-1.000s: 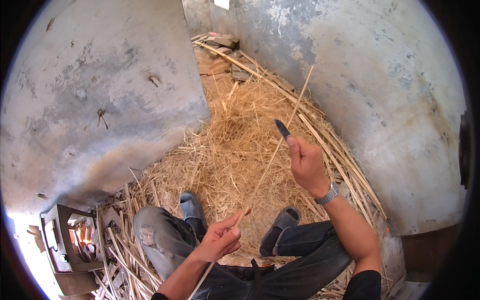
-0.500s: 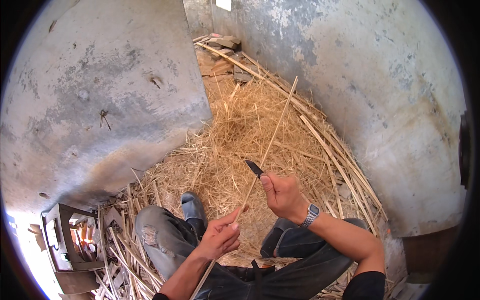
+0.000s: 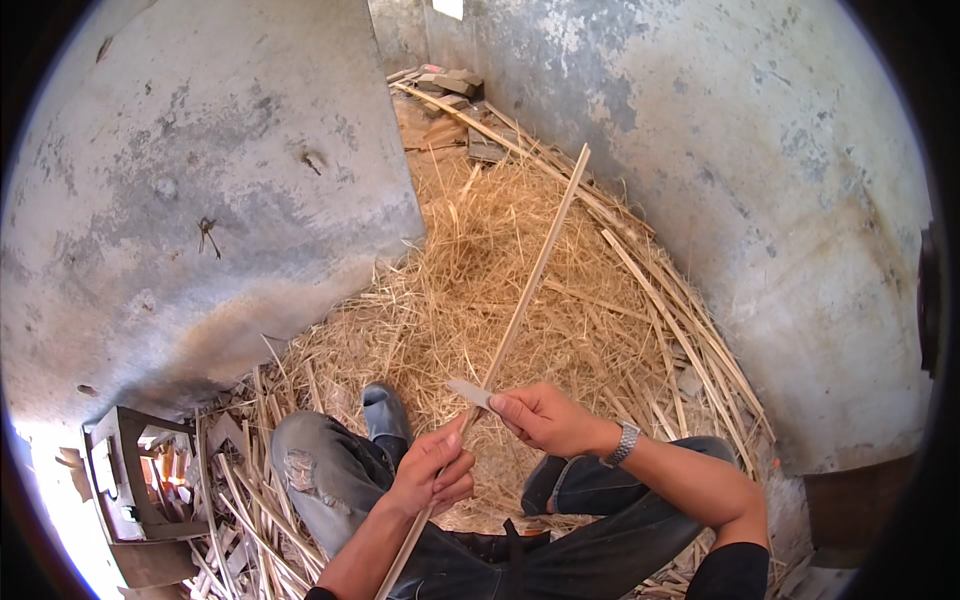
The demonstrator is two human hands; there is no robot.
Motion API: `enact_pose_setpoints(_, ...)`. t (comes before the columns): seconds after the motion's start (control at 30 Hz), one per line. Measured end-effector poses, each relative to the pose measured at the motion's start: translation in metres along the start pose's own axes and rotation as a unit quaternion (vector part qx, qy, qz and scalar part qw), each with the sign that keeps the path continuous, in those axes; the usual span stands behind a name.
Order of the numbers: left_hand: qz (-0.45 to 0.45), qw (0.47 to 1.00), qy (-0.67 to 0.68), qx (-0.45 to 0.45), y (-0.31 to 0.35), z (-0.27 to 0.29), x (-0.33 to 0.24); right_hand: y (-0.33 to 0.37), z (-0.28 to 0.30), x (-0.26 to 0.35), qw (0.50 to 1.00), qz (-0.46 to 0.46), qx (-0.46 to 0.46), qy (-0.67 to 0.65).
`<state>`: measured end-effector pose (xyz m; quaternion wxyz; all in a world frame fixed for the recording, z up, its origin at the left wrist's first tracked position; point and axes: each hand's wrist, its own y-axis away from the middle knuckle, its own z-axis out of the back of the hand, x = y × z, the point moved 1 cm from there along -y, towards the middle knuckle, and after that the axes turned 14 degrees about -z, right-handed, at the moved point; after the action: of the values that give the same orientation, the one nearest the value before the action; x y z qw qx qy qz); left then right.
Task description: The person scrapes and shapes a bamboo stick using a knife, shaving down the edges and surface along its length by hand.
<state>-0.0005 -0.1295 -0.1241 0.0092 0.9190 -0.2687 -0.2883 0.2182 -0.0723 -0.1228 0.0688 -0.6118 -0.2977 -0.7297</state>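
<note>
A long thin bamboo strip [image 3: 533, 270] slants from my lap up toward the far wall. My left hand [image 3: 432, 475] pinches its lower part between thumb and fingers. My right hand [image 3: 545, 417], with a metal watch on its wrist, grips a small knife whose grey blade [image 3: 468, 391] lies against the strip just above my left hand. I sit on the ground with my knees bent, in grey jeans and dark shoes.
A heap of straw-like shavings [image 3: 480, 300] covers the floor ahead. Long bamboo strips [image 3: 660, 290] lie along the grey concrete wall [image 3: 760, 200] at right. Another wall [image 3: 200, 200] rises at left. A small metal frame [image 3: 130, 480] stands at lower left beside more split strips.
My right hand has drawn the knife down along the strip, from well up it to just above my left hand. The left hand has kept its hold.
</note>
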Motion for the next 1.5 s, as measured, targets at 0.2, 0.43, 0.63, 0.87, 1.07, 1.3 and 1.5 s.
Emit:
enact_pose_setpoints(0.2, -0.029, 0.999, -0.026, 0.023, 0.0, 0.012, 0.01, 0.008, 0.023, 0.026, 0.985, -0.075, -0.012, -0.157)
enact_pose_setpoints(0.43, -0.127, 0.954, -0.271, 0.032, -0.003, 0.012, 0.028, 0.015, 0.019, 0.027, 0.98, 0.006, -0.112, 0.163)
enact_pose_setpoints(0.63, -0.154, 0.895, -0.419, 0.014, -0.006, 0.005, 0.028, 0.011, 0.013, 0.02, 0.976, 0.058, -0.139, 0.157)
enact_pose_setpoints(0.87, -0.215, 0.759, -0.614, -0.026, -0.008, 0.011, 0.024, 0.013, 0.011, 0.022, 0.972, 0.028, -0.102, 0.208)
enact_pose_setpoints(1.07, -0.142, 0.955, -0.262, 0.002, -0.003, 0.025, 0.016, 0.013, 0.038, 0.02, 0.952, -0.023, -0.138, 0.273)
enact_pose_setpoints(1.3, -0.091, 0.98, -0.172, 0.049, 0.004, 0.016, 0.021, 0.006, 0.092, 0.042, 0.895, 0.109, -0.374, 0.217)
enact_pose_setpoints(1.5, -0.089, 0.936, -0.338, 0.038, 0.005, 0.007, 0.026, -0.003, 0.132, 0.037, 0.828, 0.129, -0.474, 0.269)
